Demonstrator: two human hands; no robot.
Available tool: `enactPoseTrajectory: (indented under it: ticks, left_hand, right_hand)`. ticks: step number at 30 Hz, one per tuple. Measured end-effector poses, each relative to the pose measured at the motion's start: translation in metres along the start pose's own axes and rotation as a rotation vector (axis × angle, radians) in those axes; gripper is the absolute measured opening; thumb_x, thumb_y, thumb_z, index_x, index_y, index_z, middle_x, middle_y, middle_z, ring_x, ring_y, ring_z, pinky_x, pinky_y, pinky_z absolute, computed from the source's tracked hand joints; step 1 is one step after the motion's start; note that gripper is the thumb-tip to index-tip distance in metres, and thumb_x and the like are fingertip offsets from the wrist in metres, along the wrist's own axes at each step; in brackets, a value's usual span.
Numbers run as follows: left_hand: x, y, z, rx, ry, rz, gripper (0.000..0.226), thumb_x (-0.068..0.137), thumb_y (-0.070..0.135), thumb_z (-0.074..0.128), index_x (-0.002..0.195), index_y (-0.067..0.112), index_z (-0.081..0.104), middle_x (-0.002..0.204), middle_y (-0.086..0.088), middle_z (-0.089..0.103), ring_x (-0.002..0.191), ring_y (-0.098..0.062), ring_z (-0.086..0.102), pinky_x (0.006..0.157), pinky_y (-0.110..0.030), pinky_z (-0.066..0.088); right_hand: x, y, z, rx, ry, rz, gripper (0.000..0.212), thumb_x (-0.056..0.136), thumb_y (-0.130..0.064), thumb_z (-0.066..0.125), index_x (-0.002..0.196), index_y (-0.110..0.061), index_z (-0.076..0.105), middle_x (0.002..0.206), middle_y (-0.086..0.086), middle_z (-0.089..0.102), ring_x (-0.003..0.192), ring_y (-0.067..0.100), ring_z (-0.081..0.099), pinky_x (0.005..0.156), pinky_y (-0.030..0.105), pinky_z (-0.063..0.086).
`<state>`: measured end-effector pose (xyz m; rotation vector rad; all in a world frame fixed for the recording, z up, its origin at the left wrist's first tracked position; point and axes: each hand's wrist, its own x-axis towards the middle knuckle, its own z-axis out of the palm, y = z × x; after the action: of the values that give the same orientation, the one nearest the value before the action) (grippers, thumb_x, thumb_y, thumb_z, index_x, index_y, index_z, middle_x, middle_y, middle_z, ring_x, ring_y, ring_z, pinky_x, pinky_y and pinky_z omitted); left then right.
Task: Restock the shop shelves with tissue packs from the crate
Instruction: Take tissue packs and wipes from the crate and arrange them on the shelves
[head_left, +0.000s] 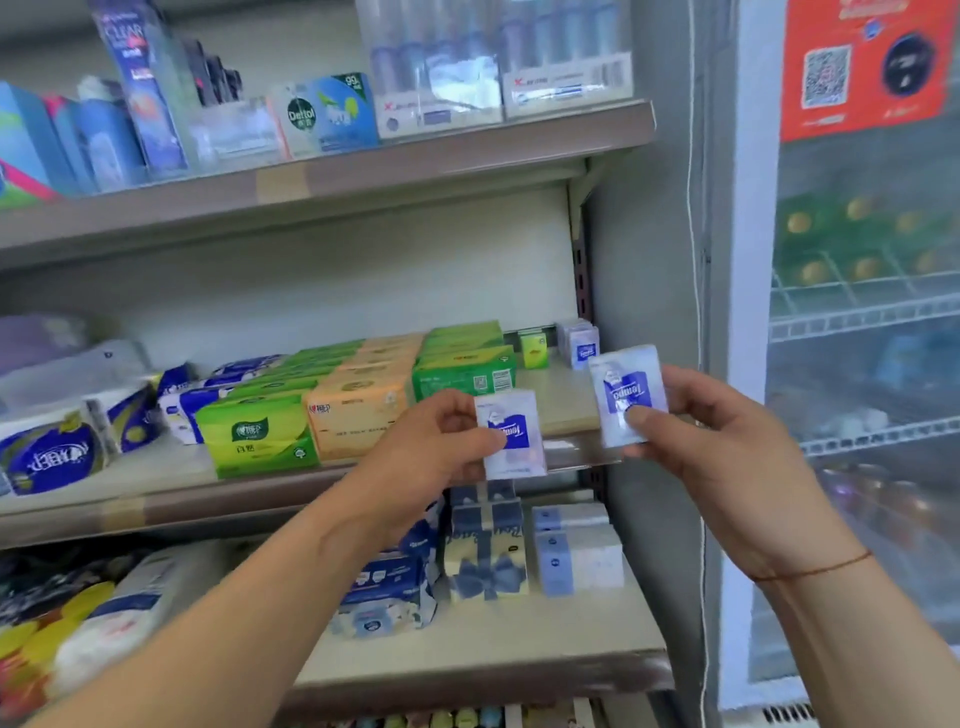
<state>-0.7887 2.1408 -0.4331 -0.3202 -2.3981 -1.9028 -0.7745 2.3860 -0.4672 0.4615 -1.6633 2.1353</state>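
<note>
Before the middle shelf (566, 400), left hand (441, 447) and right hand (711, 436) each pinch a tissue pack (511, 434).

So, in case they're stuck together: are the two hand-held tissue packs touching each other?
Apart. Head view: shelf shows between the left-hand pack and the right-hand pack.

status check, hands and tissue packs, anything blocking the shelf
Left hand pinches a tissue pack, right hand pinches a second pack. Both held before the middle shelf. Matching packs back right; nothing blocking.
</note>
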Motion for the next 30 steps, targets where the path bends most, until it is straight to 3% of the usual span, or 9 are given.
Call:
enactPoseTrajectory:
  ticks: [6, 9, 11, 15, 17, 21, 25, 30]
  left_hand:
    - [0.053, 0.034, 0.031, 0.175, -0.007, 0.101, 0.034, 0.091, 0.002, 0.073, 0.12, 0.012, 0.059, 0.098, -0.012, 0.078, 0.092, -0.029, 0.076, 0.085, -0.043, 0.062]
    - [0.104, 0.047, 0.051, 0.266, 0.042, 0.157, 0.03, 0.085, 0.0, 0.078, 0.109, 0.01, 0.063, 0.085, -0.005, 0.078, 0.079, -0.023, 0.073, 0.083, -0.05, 0.059]
    - [0.145, 0.048, 0.065, 0.338, 0.102, 0.202, 0.03, 0.077, 0.006, 0.083, 0.098, 0.018, 0.065, 0.081, -0.005, 0.077, 0.078, -0.027, 0.073, 0.08, -0.053, 0.061]
    - [0.216, 0.031, 0.097, 0.532, 0.184, 0.219, 0.028, 0.076, 0.011, 0.081, 0.095, 0.024, 0.064, 0.089, -0.008, 0.077, 0.07, -0.022, 0.066, 0.063, -0.033, 0.055]
    - [0.245, 0.018, 0.109, 0.649, 0.219, 0.2, 0.031, 0.079, 0.012, 0.08, 0.104, 0.022, 0.065, 0.102, -0.007, 0.075, 0.081, -0.021, 0.064, 0.067, -0.025, 0.047]
    - [0.294, -0.011, 0.121, 0.804, 0.276, 0.102, 0.043, 0.084, 0.019, 0.078, 0.123, 0.01, 0.063, 0.122, -0.011, 0.068, 0.115, -0.029, 0.064, 0.091, -0.028, 0.051]
    - [0.327, -0.025, 0.126, 0.832, 0.27, 0.032, 0.034, 0.081, 0.024, 0.078, 0.111, 0.01, 0.072, 0.111, -0.01, 0.074, 0.106, -0.026, 0.07, 0.082, -0.026, 0.055]
    - [0.349, -0.04, 0.132, 0.836, 0.264, 0.014, 0.031, 0.083, 0.027, 0.076, 0.107, 0.008, 0.073, 0.112, -0.012, 0.074, 0.105, -0.029, 0.07, 0.073, -0.022, 0.045]
  right_hand:
    - [0.018, 0.004, -0.022, 0.002, 0.092, -0.049, 0.033, 0.091, 0.005, 0.067, 0.114, -0.017, 0.075, 0.099, 0.006, 0.079, 0.085, 0.018, 0.072, 0.071, 0.022, 0.059]
    - [0.027, 0.01, -0.041, 0.008, 0.177, -0.056, 0.032, 0.091, 0.003, 0.068, 0.112, -0.02, 0.076, 0.099, 0.003, 0.079, 0.088, 0.022, 0.075, 0.073, 0.021, 0.059]
    - [0.034, 0.017, -0.052, 0.013, 0.21, -0.046, 0.031, 0.091, 0.003, 0.068, 0.111, -0.02, 0.076, 0.101, 0.007, 0.079, 0.089, 0.026, 0.076, 0.073, 0.02, 0.059]
    - [0.049, 0.038, -0.06, 0.007, 0.212, 0.006, 0.033, 0.091, 0.004, 0.068, 0.114, -0.019, 0.076, 0.103, 0.011, 0.077, 0.082, 0.023, 0.077, 0.075, 0.024, 0.061]
    - [0.057, 0.048, -0.061, 0.012, 0.203, 0.022, 0.035, 0.091, 0.005, 0.067, 0.116, -0.018, 0.075, 0.102, 0.011, 0.078, 0.084, 0.025, 0.077, 0.075, 0.024, 0.061]
    - [0.072, 0.058, -0.065, 0.058, 0.208, 0.023, 0.035, 0.09, 0.006, 0.069, 0.115, -0.018, 0.074, 0.098, 0.008, 0.079, 0.08, 0.024, 0.078, 0.075, 0.027, 0.062]
    - [0.086, 0.066, -0.066, 0.129, 0.222, 0.012, 0.027, 0.087, 0.006, 0.071, 0.107, -0.013, 0.073, 0.094, 0.009, 0.077, 0.073, 0.022, 0.076, 0.064, 0.023, 0.059]
    - [0.091, 0.081, -0.064, 0.074, 0.227, 0.017, 0.025, 0.088, 0.002, 0.074, 0.106, -0.015, 0.072, 0.096, 0.005, 0.077, 0.081, 0.024, 0.077, 0.072, 0.027, 0.061]
